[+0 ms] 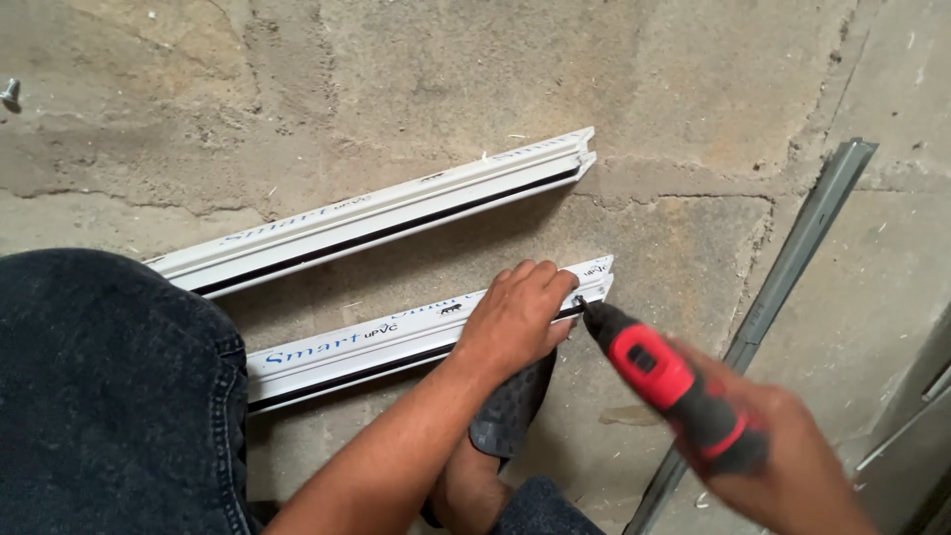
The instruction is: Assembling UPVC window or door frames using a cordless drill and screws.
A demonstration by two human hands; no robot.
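Two white plastic frame profiles with black seals lie on a rough concrete floor. My left hand (517, 315) presses down on the right end of the near profile (367, 349). My right hand (792, 466) grips a red and black power screwdriver (669, 386). Its tip touches the end of the near profile, right beside my left fingers. The far profile (386, 213) lies parallel, a short way behind, untouched.
A grey metal channel strip (792, 258) runs diagonally on the floor at the right. My knee in dark jeans (109, 396) fills the lower left, and my foot in a dark sandal (510, 411) sits below the near profile. A screw (11, 94) lies at the far left.
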